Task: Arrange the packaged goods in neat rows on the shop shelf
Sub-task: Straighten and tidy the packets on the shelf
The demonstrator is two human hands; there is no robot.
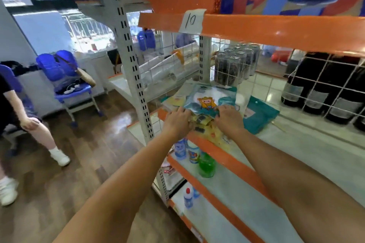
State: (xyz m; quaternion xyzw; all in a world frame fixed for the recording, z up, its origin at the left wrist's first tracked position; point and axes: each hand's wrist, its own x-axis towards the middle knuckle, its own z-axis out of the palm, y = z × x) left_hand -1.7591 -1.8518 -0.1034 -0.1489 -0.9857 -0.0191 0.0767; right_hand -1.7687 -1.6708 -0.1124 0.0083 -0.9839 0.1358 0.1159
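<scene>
Presently both hands work at the front edge of the shop shelf [296, 144], directly below the orange rail carrying the paper label [191, 20] marked 10.

1. Location. The cartoon packet [207, 98] lies flat on top of a loose pile at the left end of that shelf, with yellow packets [205, 124] under it and overhanging the front lip. A teal packet [258, 116] lies just right of the pile.

2. Hands. The left hand [177, 120] has its fingers curled over the near-left edge of the cartoon packet. The right hand [230, 116] pinches the near-right edge. Both grip the same packet.

3. Handling, as judged. The packets appear to be thin, glossy film pouches: light, limp and slippery. A single-corner hold would likely let one sag or fold. Holding 2 opposite edges, as now, should keep it flat. The pile looks liable to slide, and the overhanging yellow packets could drop to the lower shelf, where a green bottle [206, 165] stands.
</scene>
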